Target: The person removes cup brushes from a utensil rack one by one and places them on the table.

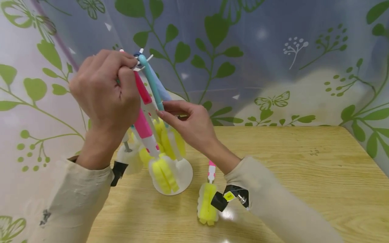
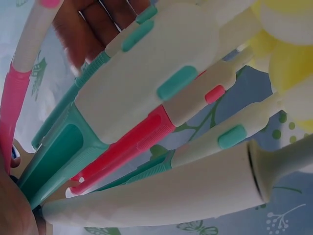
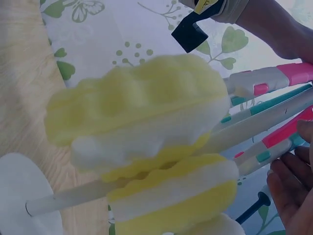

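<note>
A white stand (image 1: pixel 184 173) with small hooks at its top holds several bottle brushes, their yellow and white sponge heads (image 3: pixel 142 98) hanging low. My left hand (image 1: pixel 106 81) grips the stand's top by the hooks, its fingers curled and partly hiding what they hold. Just below it hangs a brush with a pink handle (image 1: pixel 143 125), beside one with a red handle (image 1: pixel 142 88). With thumb and fingertips my right hand (image 1: pixel 194 123) pinches the lower part of a teal-handled bottle brush (image 1: pixel 153 81), whose upper end is at the hooks.
Another sponge brush (image 1: pixel 208 202) lies on the wooden table (image 1: pixel 291 175), below my right wrist. A brush with a rounded white head (image 1: pixel 130 161) hangs at the stand's left. Behind the table hangs a leaf-patterned curtain (image 1: pixel 252 74).
</note>
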Action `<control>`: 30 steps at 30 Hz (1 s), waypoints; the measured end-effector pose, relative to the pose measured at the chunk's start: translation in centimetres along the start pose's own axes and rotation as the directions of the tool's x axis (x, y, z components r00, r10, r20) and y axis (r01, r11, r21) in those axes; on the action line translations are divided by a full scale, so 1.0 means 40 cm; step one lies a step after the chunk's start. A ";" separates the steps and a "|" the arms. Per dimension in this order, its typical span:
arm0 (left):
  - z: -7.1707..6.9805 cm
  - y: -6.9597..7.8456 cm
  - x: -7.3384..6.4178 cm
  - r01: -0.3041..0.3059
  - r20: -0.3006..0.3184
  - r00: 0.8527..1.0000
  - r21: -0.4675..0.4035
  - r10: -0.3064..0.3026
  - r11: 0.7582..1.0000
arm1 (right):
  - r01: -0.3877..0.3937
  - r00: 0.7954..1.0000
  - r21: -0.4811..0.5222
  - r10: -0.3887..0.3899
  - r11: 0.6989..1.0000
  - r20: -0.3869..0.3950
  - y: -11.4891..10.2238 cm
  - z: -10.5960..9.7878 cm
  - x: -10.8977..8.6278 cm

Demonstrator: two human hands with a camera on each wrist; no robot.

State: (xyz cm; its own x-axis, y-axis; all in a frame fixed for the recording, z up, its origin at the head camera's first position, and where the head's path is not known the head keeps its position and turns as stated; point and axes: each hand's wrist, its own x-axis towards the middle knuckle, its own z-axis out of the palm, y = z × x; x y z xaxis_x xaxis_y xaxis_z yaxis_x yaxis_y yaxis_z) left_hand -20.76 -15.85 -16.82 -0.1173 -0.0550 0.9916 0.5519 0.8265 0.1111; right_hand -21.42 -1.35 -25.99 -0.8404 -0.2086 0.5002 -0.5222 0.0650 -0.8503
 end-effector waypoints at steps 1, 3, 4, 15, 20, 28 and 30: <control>0.000 0.000 -0.001 0.000 0.000 1.000 0.000 0.000 1.000 | -0.002 1.000 0.000 0.002 1.000 -0.008 0.001 0.003 0.000; -0.001 0.000 -0.002 -0.002 0.001 1.000 -0.002 0.002 1.000 | 0.001 1.000 0.004 -0.001 1.000 -0.017 0.003 0.009 0.000; -0.001 0.000 -0.002 -0.004 0.001 1.000 -0.003 0.004 1.000 | 0.005 1.000 0.006 -0.005 1.000 -0.022 0.006 0.011 0.000; -0.001 -0.002 -0.003 -0.010 -0.006 1.000 -0.011 0.010 1.000 | 0.010 1.000 0.071 -0.010 0.997 0.000 0.013 0.013 0.005; 0.010 -0.008 0.001 -0.012 0.005 1.000 -0.016 0.012 1.000 | 0.003 1.000 0.074 -0.005 0.997 0.018 0.012 0.002 0.010; 0.023 -0.022 0.005 -0.008 -0.001 1.000 -0.026 0.008 1.000 | 0.040 0.999 0.079 -0.037 0.996 -0.036 0.015 -0.027 0.012; 0.024 -0.025 0.007 -0.002 -0.008 1.000 -0.028 0.002 1.000 | 0.049 0.998 0.088 -0.046 0.995 -0.046 0.018 -0.034 0.015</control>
State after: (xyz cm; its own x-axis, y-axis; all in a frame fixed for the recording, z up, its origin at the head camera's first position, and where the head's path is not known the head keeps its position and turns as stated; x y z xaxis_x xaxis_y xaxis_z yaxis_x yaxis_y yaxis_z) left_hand -22.14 -16.14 -16.71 -0.1098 -0.0578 0.9923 0.5748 0.8107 0.1108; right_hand -22.48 -0.10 -26.07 -0.8215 -0.1663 0.5454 -0.5484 -0.0312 -0.8356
